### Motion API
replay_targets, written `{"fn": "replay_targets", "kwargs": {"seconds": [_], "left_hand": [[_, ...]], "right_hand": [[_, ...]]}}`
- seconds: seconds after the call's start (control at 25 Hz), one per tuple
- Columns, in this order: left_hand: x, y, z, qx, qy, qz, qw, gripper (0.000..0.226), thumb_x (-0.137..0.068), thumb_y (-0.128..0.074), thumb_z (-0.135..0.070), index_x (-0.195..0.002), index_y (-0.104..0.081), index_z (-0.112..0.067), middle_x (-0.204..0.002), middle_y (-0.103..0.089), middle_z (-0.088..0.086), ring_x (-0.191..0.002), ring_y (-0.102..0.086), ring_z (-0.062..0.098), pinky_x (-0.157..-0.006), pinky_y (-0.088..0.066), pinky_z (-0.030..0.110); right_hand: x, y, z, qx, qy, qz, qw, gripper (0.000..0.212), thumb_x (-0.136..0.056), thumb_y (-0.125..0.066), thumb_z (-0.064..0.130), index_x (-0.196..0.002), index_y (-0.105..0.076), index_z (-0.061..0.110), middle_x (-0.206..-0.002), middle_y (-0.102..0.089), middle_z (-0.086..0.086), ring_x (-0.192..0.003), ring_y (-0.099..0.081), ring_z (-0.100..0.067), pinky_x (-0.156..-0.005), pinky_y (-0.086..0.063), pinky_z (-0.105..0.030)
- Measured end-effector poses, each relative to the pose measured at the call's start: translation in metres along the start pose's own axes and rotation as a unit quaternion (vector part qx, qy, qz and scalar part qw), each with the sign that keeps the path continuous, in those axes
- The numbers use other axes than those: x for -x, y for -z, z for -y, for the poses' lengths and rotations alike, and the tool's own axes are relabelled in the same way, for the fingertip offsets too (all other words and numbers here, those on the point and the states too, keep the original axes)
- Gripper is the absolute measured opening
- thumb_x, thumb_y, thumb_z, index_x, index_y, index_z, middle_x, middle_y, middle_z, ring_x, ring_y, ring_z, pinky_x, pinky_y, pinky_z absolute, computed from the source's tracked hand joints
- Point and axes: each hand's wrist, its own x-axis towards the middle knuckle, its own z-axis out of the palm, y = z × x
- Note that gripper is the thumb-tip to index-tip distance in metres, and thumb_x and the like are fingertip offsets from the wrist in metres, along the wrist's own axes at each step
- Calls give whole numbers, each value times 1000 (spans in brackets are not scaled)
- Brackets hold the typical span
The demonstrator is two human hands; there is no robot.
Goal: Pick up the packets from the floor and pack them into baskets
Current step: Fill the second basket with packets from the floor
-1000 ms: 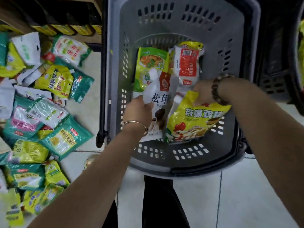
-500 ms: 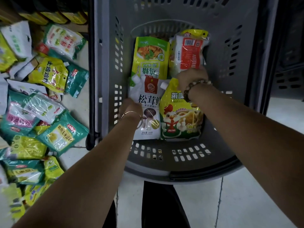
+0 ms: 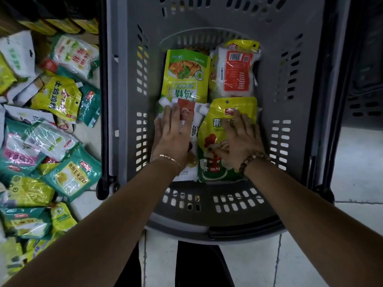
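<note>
While both palms lie flat with fingers straight, the left hand (image 3: 173, 133) presses a white packet (image 3: 193, 131) and the right hand (image 3: 240, 139) a yellow packet (image 3: 215, 125), side by side on the bottom of the grey basket (image 3: 128, 100). A green packet (image 3: 186, 75) and a red-and-white packet (image 3: 234, 73) lie just beyond the fingertips. Loose packets (image 3: 51, 121) cover the floor left of the basket.

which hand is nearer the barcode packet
Right. The right hand rests on the yellow packet just below the barcode packet; the left hand is on the white packet, further left.
</note>
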Motion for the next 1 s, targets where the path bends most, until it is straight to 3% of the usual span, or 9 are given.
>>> {"fn": "replay_targets", "kwargs": {"seconds": [0.12, 0.28, 0.56, 0.8, 1.0], "left_hand": [[-9, -16, -2, -94, -12, 104, 990, 97, -86, -54, -50, -148, 15, -18, -154, 20, 19, -141, 16, 40, -111, -9, 60], [-11, -30, -1, -88, 6, 160, 983, 119, -73, -67, -57, -147, 19, -19, -152, 24, 19, -140, 17, 42, -109, -15, 62], [-13, -46, -7, -108, 26, 162, 980, 129, -69, -67, -62, -142, 29, -17, -147, 34, 22, -138, 21, 44, -111, -5, 61], [-16, -62, -10, -109, 43, 136, 984, 127, -73, -61, -65, -124, 45, -15, -144, 38, 24, -136, 24, 46, -109, 3, 62], [-15, -60, -12, -99, 41, 113, 988, 125, -75, -61, -62, -132, 39, -15, -148, 31, 24, -138, 21, 46, -109, 2, 63]], "right_hand": [[3, -8, 2, 18, 10, 36, 999, 112, -68, -42, 85, -146, 17, 32, -152, 32, -6, -140, 27, -27, -115, 6, -55], [5, -14, 5, 30, 4, 91, 995, 132, -57, -55, 84, -138, 34, 32, -135, 51, -3, -134, 38, -28, -110, 10, -62], [-1, -30, 14, 43, -14, 108, 993, 130, -60, -53, 84, -125, 45, 30, -124, 61, -7, -121, 47, -32, -104, 12, -68], [-7, -41, 21, 46, -46, 86, 994, 134, -63, -56, 80, -115, 57, 30, -119, 66, -7, -106, 61, -30, -90, 26, -65], [-5, -40, 22, 51, -56, 73, 995, 134, -66, -59, 75, -113, 57, 30, -120, 65, -6, -114, 54, -31, -94, 22, -65]]}}
